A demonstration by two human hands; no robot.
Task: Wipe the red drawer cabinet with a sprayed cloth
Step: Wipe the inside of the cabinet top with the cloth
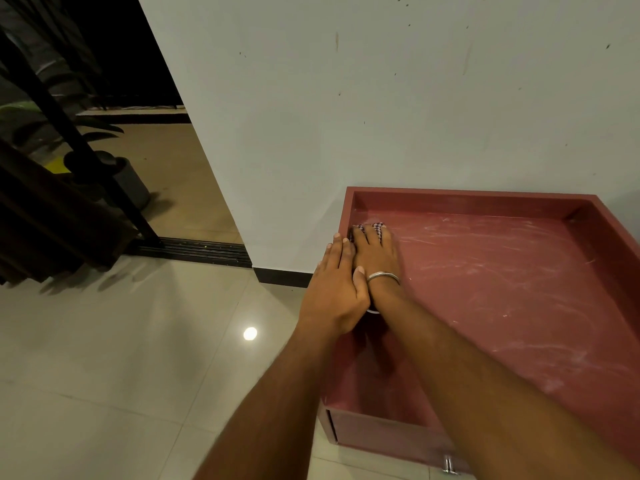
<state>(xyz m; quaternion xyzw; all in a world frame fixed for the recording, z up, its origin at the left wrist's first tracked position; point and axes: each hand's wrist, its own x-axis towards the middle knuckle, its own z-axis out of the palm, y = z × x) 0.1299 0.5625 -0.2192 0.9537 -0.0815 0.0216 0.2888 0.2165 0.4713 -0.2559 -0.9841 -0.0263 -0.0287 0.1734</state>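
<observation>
Red, dusty and streaked with pale smears, the drawer cabinet [502,289] stands on the floor against the white wall [346,116], its recessed top ringed by a raised rim; a metal handle [449,466] shows on the drawer front at the lower edge. Near the back left corner of that recess lies the checked cloth [367,227], pressed flat under the right hand [375,252]; its fingers lie nearly together and extended over the fabric, only the cloth's far edge showing past the fingertips. A silver bangle [382,277] circles the right wrist. The left hand [332,289] rests along the cabinet's left rim, fingers straight and close together, its thumb laid against the right wrist beside the bangle. Glossy beige tiles [121,341] spread to the left, carrying a bright lamp reflection [250,333]; beyond, a dark doorway with a black sliding track [201,249] and a potted plant [114,168].
</observation>
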